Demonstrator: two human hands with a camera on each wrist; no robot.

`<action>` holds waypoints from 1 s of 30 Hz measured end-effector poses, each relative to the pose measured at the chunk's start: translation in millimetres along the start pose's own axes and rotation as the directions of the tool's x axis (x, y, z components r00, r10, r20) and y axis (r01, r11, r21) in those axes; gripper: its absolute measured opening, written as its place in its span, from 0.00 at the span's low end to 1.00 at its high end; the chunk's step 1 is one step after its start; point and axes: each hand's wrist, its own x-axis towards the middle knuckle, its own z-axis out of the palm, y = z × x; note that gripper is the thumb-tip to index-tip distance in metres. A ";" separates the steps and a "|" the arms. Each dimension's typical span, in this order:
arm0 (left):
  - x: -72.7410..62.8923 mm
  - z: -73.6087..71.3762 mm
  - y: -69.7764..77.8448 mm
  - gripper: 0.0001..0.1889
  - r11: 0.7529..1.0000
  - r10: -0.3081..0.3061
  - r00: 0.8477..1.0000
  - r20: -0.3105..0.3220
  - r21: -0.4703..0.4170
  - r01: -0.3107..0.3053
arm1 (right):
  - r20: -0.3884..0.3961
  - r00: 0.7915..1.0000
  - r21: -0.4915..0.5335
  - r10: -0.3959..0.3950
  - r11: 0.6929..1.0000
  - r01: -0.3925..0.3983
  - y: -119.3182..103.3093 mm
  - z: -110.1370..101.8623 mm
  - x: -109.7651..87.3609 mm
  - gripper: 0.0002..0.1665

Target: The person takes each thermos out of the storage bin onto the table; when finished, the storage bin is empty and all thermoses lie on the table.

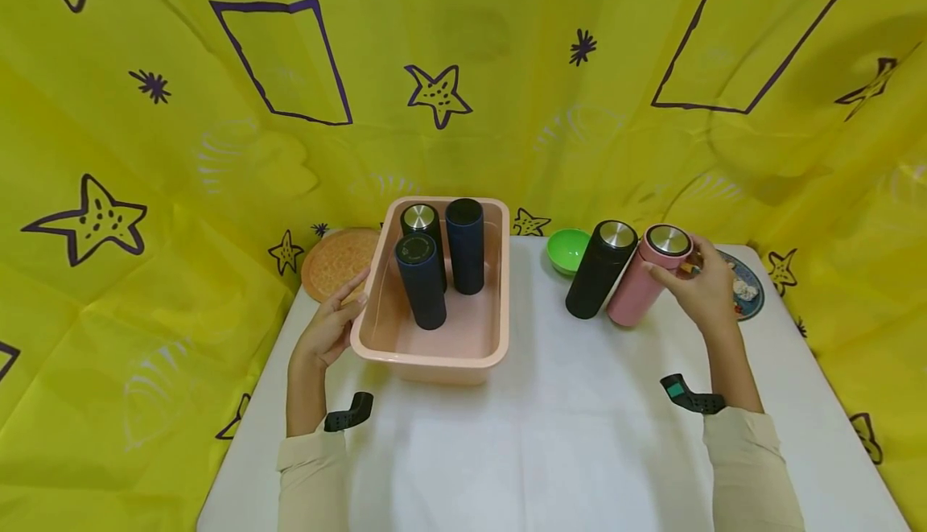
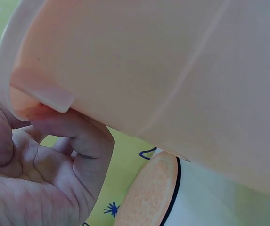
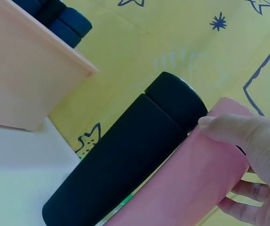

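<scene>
My left hand (image 1: 330, 331) grips the left rim of a peach plastic tub (image 1: 463, 364); in the left wrist view its fingers (image 2: 85, 134) curl under the rim. Three dark flasks stand in the tub: a steel-lidded one (image 1: 421, 216) at the back, a navy one (image 1: 466, 250) on the right, another navy one (image 1: 422, 290) in front. On the right, my right hand (image 1: 706, 282) holds a pink flask (image 1: 639, 286) near its top, thumb on the near side. Close beside it on the left is a black flask (image 1: 598, 274) with a steel-topped lid.
A green bowl (image 1: 568, 250) sits behind the black flask. At the back left lies a round orange-brown board (image 1: 336, 262), partly behind the tub. A patterned blue plate (image 1: 749, 290) is behind my right hand. Yellow printed cloth (image 1: 463, 162) hangs around the white table (image 1: 463, 451).
</scene>
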 end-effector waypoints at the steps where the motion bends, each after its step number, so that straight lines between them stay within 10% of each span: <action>1: 0.1 -0.1 -0.1 0.31 1.000 0.000 1.000 0.000 -0.002 0.000 | 0.004 1.000 0.000 0.000 1.000 0.000 0.4 0.4 0.9 0.41; 30: -0.3 -1.7 -1.0 0.31 1.000 -0.003 0.999 0.035 -0.012 0.003 | 0.141 0.990 0.007 0.026 1.000 -0.027 11.8 1.0 4.5 0.46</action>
